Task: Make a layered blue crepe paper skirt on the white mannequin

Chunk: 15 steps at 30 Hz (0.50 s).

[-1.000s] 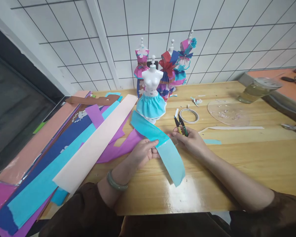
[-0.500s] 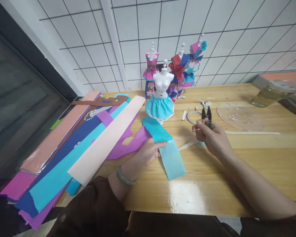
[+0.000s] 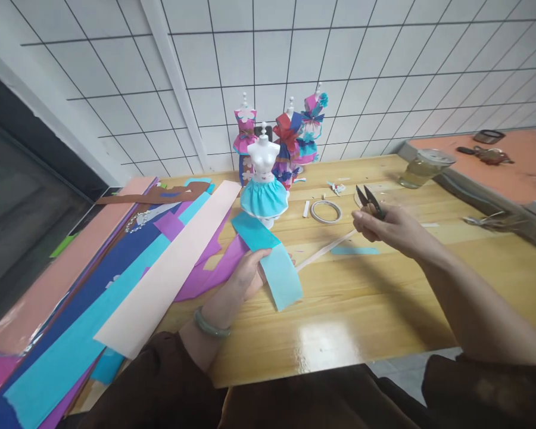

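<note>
Pinching a blue strip (image 3: 283, 279), the left hand (image 3: 246, 275) sits at the mannequin (image 3: 263, 158)'s six o'clock; the right hand (image 3: 388, 226) grips snips (image 3: 376, 204) — at its one o'clock, a cup (image 3: 430, 159) of yellowish liquid (image 3: 413, 177).

Held strip (image 3: 282, 269) was turq., deeper at far end, paler at near end. Mannequin (image 3: 263, 158) was wht., its skirt (image 3: 263, 198) turq. w/ wht. at bottom. Long strip (image 3: 172, 265) was pale pink, bangle (image 3: 208, 326) gray-grn., tabletop (image 3: 259, 351) yel.-brn. w/ wood grain, wall (image 3: 272, 53) wht. w/ blk. grid.
</note>
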### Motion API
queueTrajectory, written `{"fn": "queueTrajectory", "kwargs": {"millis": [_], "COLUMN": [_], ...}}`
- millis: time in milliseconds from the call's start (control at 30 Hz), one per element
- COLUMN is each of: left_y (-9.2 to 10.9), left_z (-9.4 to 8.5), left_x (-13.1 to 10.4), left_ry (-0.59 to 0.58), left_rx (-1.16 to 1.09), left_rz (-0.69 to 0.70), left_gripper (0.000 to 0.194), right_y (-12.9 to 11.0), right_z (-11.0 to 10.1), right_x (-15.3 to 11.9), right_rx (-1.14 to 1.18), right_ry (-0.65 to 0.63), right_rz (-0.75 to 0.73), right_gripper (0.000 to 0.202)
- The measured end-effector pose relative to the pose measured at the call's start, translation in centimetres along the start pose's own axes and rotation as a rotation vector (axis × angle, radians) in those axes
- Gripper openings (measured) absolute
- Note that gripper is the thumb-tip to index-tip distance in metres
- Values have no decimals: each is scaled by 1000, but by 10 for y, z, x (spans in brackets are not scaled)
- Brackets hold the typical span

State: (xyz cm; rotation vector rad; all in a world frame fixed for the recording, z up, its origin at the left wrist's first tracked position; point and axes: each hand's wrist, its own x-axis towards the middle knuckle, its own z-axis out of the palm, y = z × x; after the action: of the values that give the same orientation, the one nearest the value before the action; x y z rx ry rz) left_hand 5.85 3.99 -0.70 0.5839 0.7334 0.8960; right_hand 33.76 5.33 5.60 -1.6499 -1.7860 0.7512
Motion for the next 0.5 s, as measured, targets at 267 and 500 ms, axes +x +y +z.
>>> {"fn": "queueTrajectory", "kwargs": {"millis": [267, 500], "left_y": [2, -2], "left_z": [-1, -4], "left_x": [0, 3], "left_ry": [-51, -53], "left_rx": [-50, -47], "left_rz": [-87, 8], "left_gripper": [12, 7], "right_y": [86, 77], "right_z": [9, 3], "right_x": [-15, -44], "right_rx": [-341, -186], "right_ry": [-54, -154], "right_rz": [-10, 95], "right_gripper": [28, 39]}}
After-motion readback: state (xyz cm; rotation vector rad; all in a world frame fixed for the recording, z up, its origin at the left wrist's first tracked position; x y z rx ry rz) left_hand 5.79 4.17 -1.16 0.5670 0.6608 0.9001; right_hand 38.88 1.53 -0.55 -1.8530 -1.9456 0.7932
